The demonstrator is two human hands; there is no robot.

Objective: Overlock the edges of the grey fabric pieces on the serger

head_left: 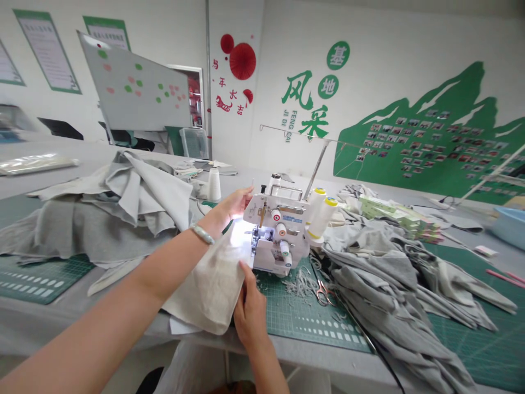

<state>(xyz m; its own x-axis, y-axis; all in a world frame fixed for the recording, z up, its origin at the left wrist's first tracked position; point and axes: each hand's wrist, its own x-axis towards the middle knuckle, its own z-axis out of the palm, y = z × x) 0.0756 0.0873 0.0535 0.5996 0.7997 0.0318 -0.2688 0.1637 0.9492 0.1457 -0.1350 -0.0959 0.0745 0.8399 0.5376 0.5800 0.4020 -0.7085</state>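
A white overlock sewing machine [262,262] stands on the table with its lamp lit over the needle area. Cream fabric [209,284] lies to its left, one edge reaching the presser foot and the lower part draping toward the table's front edge. My left hand [237,203], a bangle on its wrist, reaches over the fabric to the machine's left side, fingers stretched out and their tips partly hidden there. Just below the presser foot, my right hand [250,303] is closed on the fabric's right edge, thumb on top.
Grey and white fabric [143,191] is heaped on the left; more grey fabric [381,279] piles up right. Scissors [324,293] and thread scraps [301,283] lie on the green cutting mat [287,317]. Thread cones [324,216] stand behind the machine. A blue basin [511,224] sits far right.
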